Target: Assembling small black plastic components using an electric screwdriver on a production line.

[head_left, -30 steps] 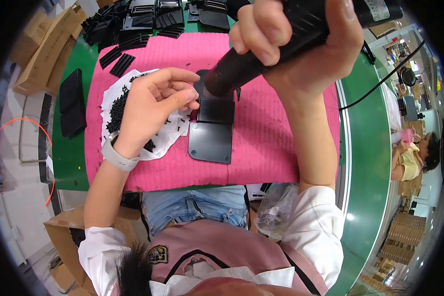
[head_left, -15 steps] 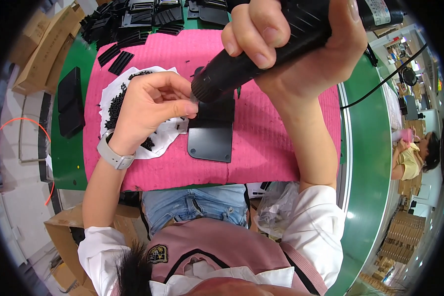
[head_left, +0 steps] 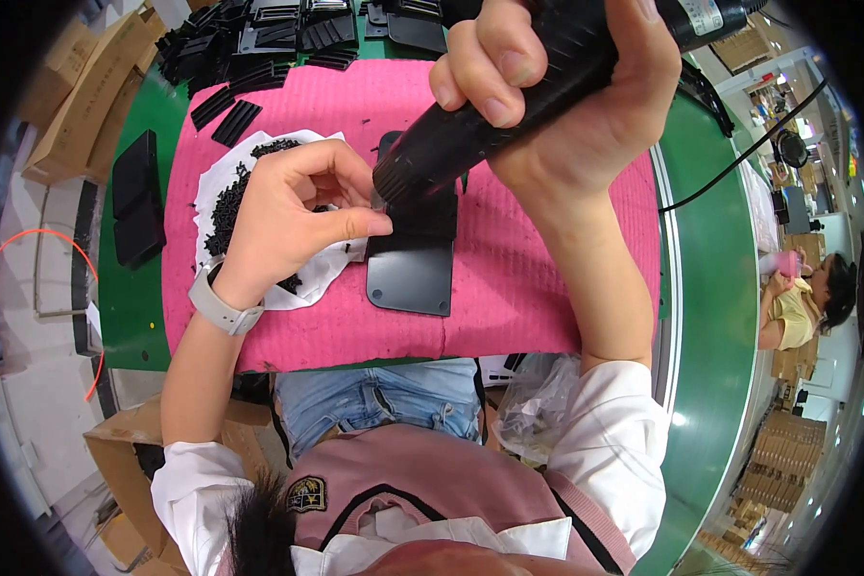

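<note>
My right hand (head_left: 600, 120) is wrapped round a black electric screwdriver (head_left: 451, 144), tilted with its nose down toward the left. Beneath that nose lies a black plastic part (head_left: 411, 276) with a flat, round-cornered near section; its far section is partly covered by the tool. My left hand (head_left: 298, 197) is closed in a pinch, thumb and fingertips right beside the screwdriver's nose. What the pinch holds, if anything, is hidden. Under my left hand a white sheet (head_left: 331, 276) carries a heap of small black screws (head_left: 226, 206).
A pink ridged mat (head_left: 518, 288) covers the middle of the green table (head_left: 710, 384). Black plastic parts (head_left: 288, 29) crowd the far left, and two black cases (head_left: 136, 202) lie at the left edge. The tool's cable (head_left: 739, 158) trails right. Another person (head_left: 802, 298) is far right.
The screwdriver's rear end and my right hand have shifted slightly left; the nose stays nearly in place. My left thumb has moved a little right and nearer to me.
</note>
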The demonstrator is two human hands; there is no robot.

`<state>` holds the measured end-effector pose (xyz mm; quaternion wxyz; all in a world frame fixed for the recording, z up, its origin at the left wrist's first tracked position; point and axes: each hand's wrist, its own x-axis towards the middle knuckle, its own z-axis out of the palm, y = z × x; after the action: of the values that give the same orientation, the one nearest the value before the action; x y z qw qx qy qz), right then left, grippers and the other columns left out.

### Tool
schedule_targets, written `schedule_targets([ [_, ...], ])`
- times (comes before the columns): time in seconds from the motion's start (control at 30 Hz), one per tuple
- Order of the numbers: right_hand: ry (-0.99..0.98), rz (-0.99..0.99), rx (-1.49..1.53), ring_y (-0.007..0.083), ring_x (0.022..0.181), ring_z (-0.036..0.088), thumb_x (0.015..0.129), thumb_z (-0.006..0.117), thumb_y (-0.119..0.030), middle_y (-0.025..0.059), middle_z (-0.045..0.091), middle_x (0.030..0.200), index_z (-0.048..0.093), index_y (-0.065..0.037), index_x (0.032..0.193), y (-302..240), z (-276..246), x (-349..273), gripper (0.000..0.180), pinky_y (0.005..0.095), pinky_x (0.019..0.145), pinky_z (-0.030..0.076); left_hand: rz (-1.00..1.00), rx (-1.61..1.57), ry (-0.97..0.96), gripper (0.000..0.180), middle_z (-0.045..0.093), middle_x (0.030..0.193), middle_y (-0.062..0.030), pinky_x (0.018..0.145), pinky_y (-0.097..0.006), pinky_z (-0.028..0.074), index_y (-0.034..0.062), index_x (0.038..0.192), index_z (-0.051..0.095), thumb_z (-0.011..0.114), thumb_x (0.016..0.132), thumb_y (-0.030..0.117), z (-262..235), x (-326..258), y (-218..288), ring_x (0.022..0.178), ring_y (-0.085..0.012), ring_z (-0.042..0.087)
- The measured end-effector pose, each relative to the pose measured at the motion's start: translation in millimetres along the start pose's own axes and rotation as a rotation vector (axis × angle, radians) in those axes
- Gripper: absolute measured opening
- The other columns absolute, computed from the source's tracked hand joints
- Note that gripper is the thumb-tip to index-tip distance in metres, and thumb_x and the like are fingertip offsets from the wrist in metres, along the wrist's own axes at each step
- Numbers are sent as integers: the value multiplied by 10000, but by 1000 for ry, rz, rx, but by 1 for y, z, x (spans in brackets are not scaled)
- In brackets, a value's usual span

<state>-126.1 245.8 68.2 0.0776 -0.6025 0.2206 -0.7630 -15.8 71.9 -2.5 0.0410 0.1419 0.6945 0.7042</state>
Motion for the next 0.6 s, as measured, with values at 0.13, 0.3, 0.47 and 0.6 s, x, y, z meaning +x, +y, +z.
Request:
schedule_targets([
  [0.13, -12, -13, 65, 184, 393, 451, 905, 445, -461, 66, 483, 543, 557, -66, 1013, 5, -2, -3, 424, 349, 464, 439, 5, 57, 23, 206, 613, 770, -20, 641, -203, 482, 3, 810, 602, 771, 692, 1, 0, 0, 2, 688, -67, 580],
  [0.3, 790, 285, 58, 183, 391, 451, 895, 463, -463, 64, 479, 537, 535, -61, 1008, -2, 62, -4, 423, 347, 459, 434, 9, 76, 47, 210, 609, 758, -13, 627, -199, 472, 5, 808, 602, 774, 687, 9, -1, -2, -2, 683, -60, 575],
  [0.47, 779, 277, 44, 182, 403, 458, 897, 473, -443, 70, 477, 546, 526, -59, 1016, -1, 63, -5, 405, 338, 468, 434, 35, 111, 52, 219, 604, 751, -5, 619, -199, 452, 10, 804, 600, 780, 680, 18, 1, -2, -2, 675, -60, 557],
  [0.6, -120, -85, 11, 184, 418, 462, 897, 474, -436, 72, 477, 556, 532, -66, 1023, 10, 9, -6, 395, 336, 484, 436, 77, 157, 82, 233, 573, 723, 8, 623, -204, 431, 13, 799, 593, 784, 667, 17, 4, -2, -4, 657, -61, 522],
])
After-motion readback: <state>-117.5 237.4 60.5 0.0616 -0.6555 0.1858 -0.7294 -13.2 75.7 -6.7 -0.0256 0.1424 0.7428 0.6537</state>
